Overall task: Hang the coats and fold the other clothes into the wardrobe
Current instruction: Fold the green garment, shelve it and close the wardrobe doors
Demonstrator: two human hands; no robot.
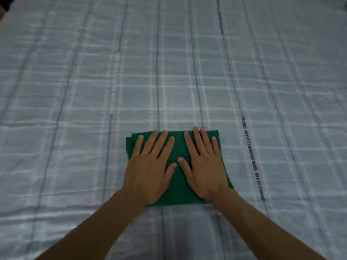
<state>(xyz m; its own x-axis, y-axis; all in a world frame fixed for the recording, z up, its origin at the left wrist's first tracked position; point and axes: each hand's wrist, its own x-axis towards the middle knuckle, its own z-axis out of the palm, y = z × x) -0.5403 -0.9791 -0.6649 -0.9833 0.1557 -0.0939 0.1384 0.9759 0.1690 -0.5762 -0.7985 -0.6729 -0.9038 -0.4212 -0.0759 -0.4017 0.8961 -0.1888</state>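
Folded green cloth on the checked bedsheet, just ahead of the person, its longer side running 9 to 3 o'clock. The left hand and right hand press flat on it side by side, fingers straight toward 12, grasping nothing. Neither hand is nearer; lifting it likely means sliding fingers under the 9 and 3 o'clock edges.

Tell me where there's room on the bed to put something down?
Bare bedspread lies left of the green folded cloth, beyond its far edge, and to its right, either side of the printed lettering stripe. The near middle is crowded: the left hand and right hand press flat on the cloth, forearms reaching in from the bottom.
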